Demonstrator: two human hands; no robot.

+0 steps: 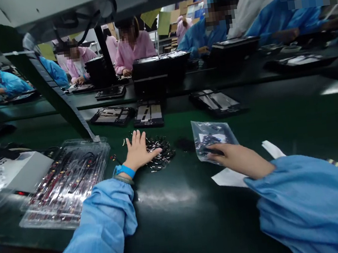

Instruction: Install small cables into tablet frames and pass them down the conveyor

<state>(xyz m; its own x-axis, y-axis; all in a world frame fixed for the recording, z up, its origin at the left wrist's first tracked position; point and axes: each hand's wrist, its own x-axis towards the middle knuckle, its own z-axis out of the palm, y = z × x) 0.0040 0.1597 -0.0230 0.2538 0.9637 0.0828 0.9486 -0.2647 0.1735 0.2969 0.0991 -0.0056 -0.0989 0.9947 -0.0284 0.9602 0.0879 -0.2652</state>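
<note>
My left hand (138, 150) lies with its fingers spread over the left side of a pile of small black parts with shiny metal bits (163, 154) on the dark green bench. A blue band circles that wrist. To the right, my right hand (237, 157) is closed on the lower edge of a clear plastic bag (215, 131). Through the film show a white label and a cluster of small dark parts. White paper (229, 177) lies beneath my right hand.
A clear plastic tray (62, 189) of small parts stands at left, beside a white box (17, 173). Open device housings (148, 114) lie along the bench's far side. A slanted post (46, 84) rises behind the tray. Co-workers (134, 44) sit across the line.
</note>
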